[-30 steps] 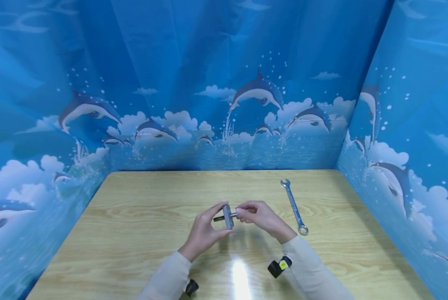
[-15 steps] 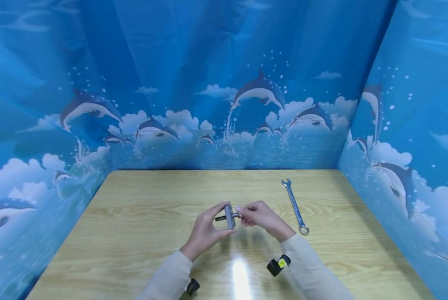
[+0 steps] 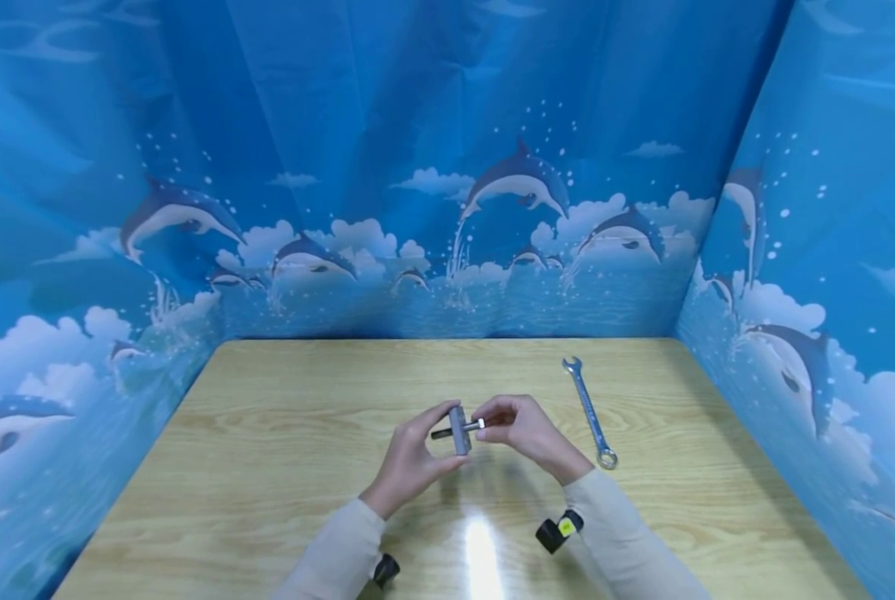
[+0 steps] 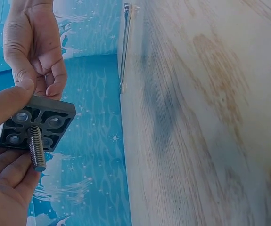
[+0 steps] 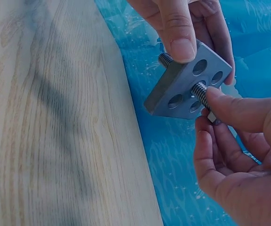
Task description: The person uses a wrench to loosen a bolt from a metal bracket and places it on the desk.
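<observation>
My left hand (image 3: pixel 405 460) grips a square grey metal plate (image 3: pixel 458 432) by its edges, above the wooden table. The plate has a round hole near each corner, and a threaded bolt (image 5: pixel 200 93) passes through its middle. In the left wrist view the bolt's threaded end sticks well out of the ribbed back face of the plate (image 4: pixel 55 106). My right hand (image 3: pixel 528 435) is at the head end, thumb on the bolt's thread and curled fingers by its head. Part of the bolt head is hidden by the fingers.
A combination wrench (image 3: pixel 588 410) lies on the table (image 3: pixel 305 392) to the right of my hands, open end pointing away. Blue dolphin-print sheets (image 3: pixel 387 183) stand along the table's back and sides.
My right hand's fingers have shifted around the bolt, and its head now shows between thumb and fingers. The left hand holds the plate in nearly the same place.
</observation>
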### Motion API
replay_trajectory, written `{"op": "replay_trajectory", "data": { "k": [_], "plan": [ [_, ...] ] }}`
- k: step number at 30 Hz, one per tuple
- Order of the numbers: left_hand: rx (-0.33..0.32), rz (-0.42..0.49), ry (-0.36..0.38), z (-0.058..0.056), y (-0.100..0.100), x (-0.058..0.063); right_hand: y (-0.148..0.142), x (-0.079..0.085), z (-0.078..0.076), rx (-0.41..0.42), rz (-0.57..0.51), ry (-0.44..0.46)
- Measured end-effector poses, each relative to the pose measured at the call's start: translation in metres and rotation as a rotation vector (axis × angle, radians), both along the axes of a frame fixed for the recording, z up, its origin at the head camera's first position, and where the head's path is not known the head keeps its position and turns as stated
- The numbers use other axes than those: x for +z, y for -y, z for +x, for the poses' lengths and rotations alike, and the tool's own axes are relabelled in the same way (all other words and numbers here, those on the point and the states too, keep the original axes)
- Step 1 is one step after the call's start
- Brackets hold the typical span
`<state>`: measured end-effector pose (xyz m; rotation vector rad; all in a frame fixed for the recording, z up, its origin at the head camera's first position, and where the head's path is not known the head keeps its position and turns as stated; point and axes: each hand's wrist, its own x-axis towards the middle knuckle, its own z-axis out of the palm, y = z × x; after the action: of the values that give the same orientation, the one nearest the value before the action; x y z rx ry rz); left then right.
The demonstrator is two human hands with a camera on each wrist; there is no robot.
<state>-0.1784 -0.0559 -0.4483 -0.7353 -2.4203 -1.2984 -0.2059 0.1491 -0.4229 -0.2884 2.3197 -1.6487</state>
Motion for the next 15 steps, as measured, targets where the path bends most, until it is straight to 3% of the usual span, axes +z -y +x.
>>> {"op": "replay_trajectory", "data": {
  "k": [7, 15],
  "plan": [
    [-0.003, 0.009, -0.009, 0.0009, 0.0006, 0.0009, 0.0003, 0.0007, 0.0012, 0.056, -0.013, 0.030],
    [-0.003, -0.006, -0.045, 0.0016, 0.0008, -0.0003, 0.0009, -0.0008, 0.0025, 0.051, 0.030, 0.114]
  ]
}}
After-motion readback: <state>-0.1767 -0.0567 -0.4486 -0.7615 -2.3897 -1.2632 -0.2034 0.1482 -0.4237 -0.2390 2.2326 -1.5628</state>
